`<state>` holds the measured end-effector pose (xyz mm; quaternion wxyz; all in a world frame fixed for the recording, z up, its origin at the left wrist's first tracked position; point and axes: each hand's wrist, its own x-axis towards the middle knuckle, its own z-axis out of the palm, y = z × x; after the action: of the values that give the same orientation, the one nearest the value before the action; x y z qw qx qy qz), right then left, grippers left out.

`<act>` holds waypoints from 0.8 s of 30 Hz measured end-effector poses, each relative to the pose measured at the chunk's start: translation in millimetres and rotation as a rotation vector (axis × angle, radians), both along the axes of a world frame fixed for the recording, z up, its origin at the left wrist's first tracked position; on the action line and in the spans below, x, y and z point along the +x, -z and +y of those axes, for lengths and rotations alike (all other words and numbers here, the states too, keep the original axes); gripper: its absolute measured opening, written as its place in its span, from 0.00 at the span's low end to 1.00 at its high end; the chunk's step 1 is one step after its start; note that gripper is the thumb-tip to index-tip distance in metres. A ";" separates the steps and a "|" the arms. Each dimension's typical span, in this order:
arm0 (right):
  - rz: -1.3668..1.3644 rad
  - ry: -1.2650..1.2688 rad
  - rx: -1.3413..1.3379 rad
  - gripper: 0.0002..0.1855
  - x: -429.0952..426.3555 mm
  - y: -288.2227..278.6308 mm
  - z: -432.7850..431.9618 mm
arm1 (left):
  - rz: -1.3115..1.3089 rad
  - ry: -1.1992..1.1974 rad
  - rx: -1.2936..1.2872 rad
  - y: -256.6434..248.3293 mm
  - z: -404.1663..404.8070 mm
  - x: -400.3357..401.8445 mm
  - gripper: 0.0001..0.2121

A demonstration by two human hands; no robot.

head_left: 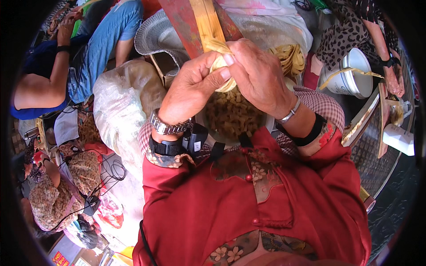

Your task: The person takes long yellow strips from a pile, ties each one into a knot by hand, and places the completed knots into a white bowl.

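Note:
My left hand pinches a folded pale yellow plant-like strip between thumb and fingers. From the other side my right hand grips the same strip, thumb tips close together. A twisted end of it shows above the fingers; the rest of the fold is partly hidden. Just beyond the hands, flat yellow strips lie along a worn red wooden board. Below the hands, a white tub between the knees holds many small yellow-brown pieces.
A bundle of yellow strips lies by my right hand. Clear plastic sheeting bulges at left, near a grey woven basket. A person in jeans sits left; another person's hands work at right beyond a white bucket.

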<state>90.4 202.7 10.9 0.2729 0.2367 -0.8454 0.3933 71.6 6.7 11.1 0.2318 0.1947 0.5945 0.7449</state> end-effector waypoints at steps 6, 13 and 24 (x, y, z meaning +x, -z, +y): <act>-0.600 -0.030 -0.295 0.17 -3.6 6.5 -5.4 | 0.843 -0.392 -0.529 4.7 0.5 -3.2 0.11; -0.875 -0.473 -0.409 0.14 -14.4 9.4 24.0 | 0.887 -0.328 -0.569 4.1 0.6 3.9 0.09; -0.291 -0.289 -0.402 0.12 3.0 -15.9 3.0 | -0.184 -0.078 0.653 -2.1 2.5 10.7 0.22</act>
<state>93.5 205.7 26.8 0.1310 0.2370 -0.7384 0.6176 82.3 9.2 13.2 0.1811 0.1675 0.3080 0.9188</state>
